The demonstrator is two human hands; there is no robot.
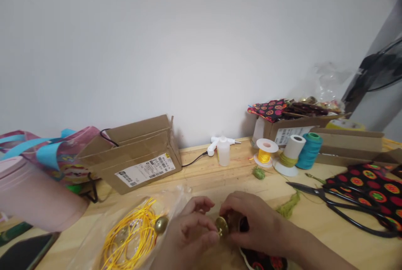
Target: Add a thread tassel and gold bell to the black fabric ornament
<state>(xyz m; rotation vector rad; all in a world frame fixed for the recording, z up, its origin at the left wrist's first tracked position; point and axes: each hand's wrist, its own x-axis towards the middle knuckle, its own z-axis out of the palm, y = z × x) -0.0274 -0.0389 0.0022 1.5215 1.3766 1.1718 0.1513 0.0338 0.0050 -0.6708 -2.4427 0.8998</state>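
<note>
A small round brass bell (221,226) is between my two hands, low in the middle of the view. My left hand (196,234) has its fingers curled, and its thumb and fingertips meet the bell's left edge. From the other side, my right hand (259,224) bends its fingers round the bell's right side; its fingertips are partly hidden. Under my right hand lies a dark patterned fabric piece (265,261) with a light edge, mostly covered. Left of my left hand, a second brass bell (161,225) rests on yellow cords (128,236) in a clear plastic bag (91,245).
Black scissors (342,207) lie at right beside patterned fabric (367,190). Behind stand a yellow spool (264,159), a green-thread spool (287,161), teal thread (309,151), a white bottle (223,153) and cardboard boxes (141,153). A pink cup (37,194) and phone (27,251) are left.
</note>
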